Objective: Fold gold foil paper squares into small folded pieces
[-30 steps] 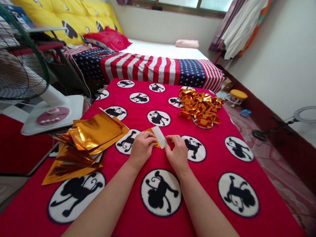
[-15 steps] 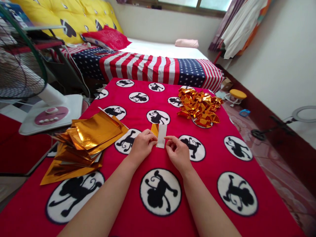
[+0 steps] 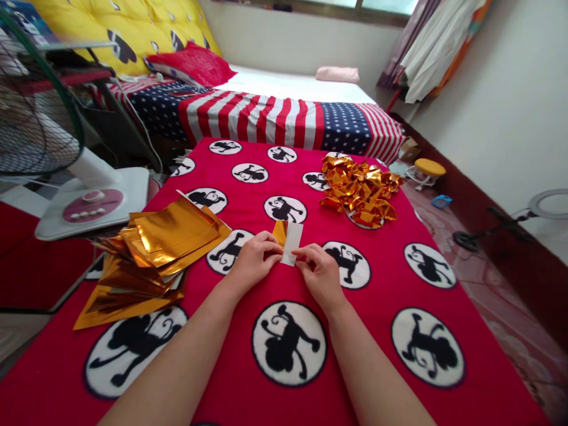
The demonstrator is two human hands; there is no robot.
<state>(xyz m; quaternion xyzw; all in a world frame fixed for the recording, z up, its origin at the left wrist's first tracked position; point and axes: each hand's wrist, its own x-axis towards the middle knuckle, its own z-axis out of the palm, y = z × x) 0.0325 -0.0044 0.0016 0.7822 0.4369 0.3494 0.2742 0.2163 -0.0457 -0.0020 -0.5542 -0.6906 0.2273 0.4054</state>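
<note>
A small folded sheet of gold foil paper (image 3: 293,239) stands between my two hands, its white back facing me and a gold strip showing at the left. My left hand (image 3: 258,255) pinches its lower left edge. With thumb and forefinger, my right hand (image 3: 318,272) grips the lower right corner. To the left lies a loose stack of flat gold foil sheets (image 3: 177,234). Beyond my right hand is a heap of folded gold foil pieces (image 3: 361,186).
A red cloth with monkey medallions (image 3: 355,331) covers the table. At the left stands a fan (image 3: 89,177) on a white base. A bed (image 3: 266,124) with a striped, starred cover lies beyond the table. A yellow stool (image 3: 429,167) is on the floor at right.
The folded paper has tilted, its top leaning to the right. My right hand has moved slightly left onto its lower corner; my left hand stays nearly in place.
</note>
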